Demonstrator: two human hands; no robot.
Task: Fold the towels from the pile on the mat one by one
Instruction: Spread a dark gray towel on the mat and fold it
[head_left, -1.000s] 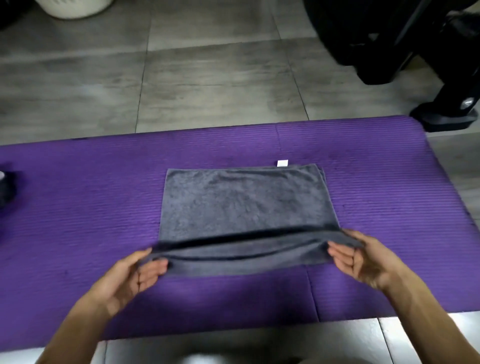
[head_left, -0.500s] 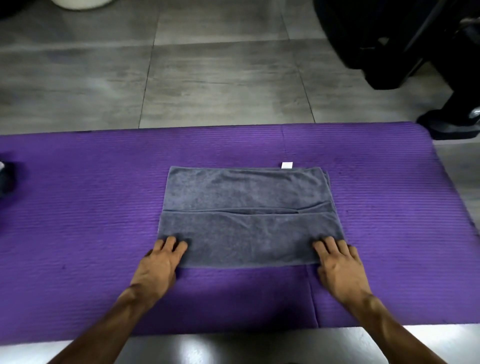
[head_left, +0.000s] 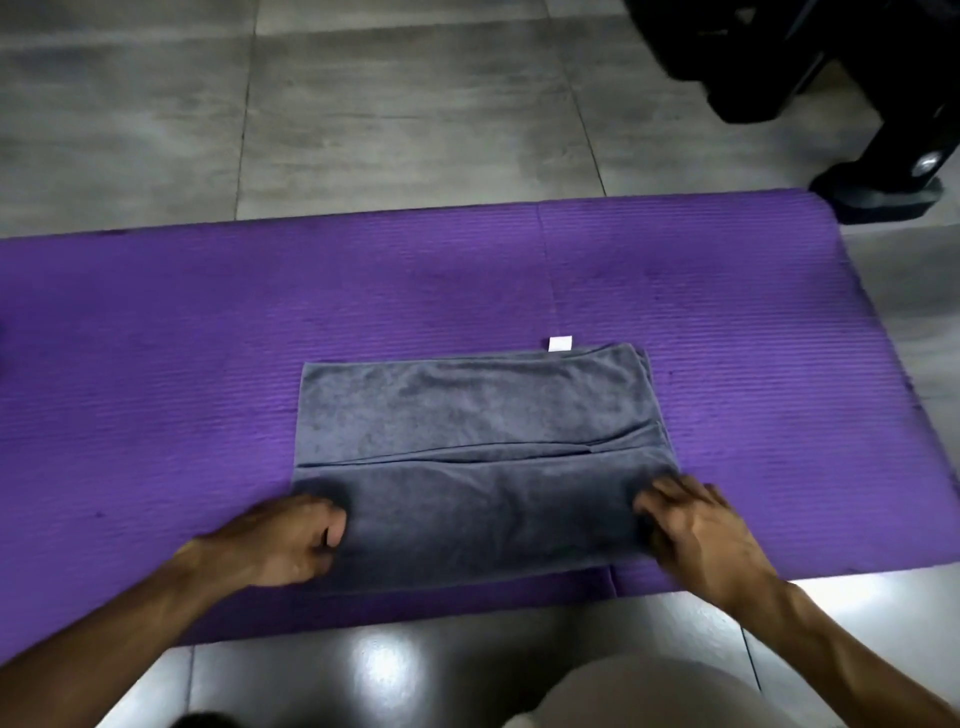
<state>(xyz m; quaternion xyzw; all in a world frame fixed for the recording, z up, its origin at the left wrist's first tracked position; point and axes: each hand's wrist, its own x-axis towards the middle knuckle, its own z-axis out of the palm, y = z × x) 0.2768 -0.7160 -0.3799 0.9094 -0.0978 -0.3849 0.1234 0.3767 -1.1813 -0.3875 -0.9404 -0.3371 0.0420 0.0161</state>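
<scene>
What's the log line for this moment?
towel: part-folded, flat on mat | left hand: grip on near-left edge | right hand: grip on near-right edge

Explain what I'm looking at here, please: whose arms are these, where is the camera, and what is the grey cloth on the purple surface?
There is no machine: a person works bare-handed, and the one camera sits on their head, looking forward and down. A grey towel, already partly folded, lies flat on a purple mat spread over a tiled floor. The left hand and right hand each grip an end of the towel's near flap, fingers curled. A small white tag sticks out at the towel's far edge. Dark equipment stands at the top right.
</scene>
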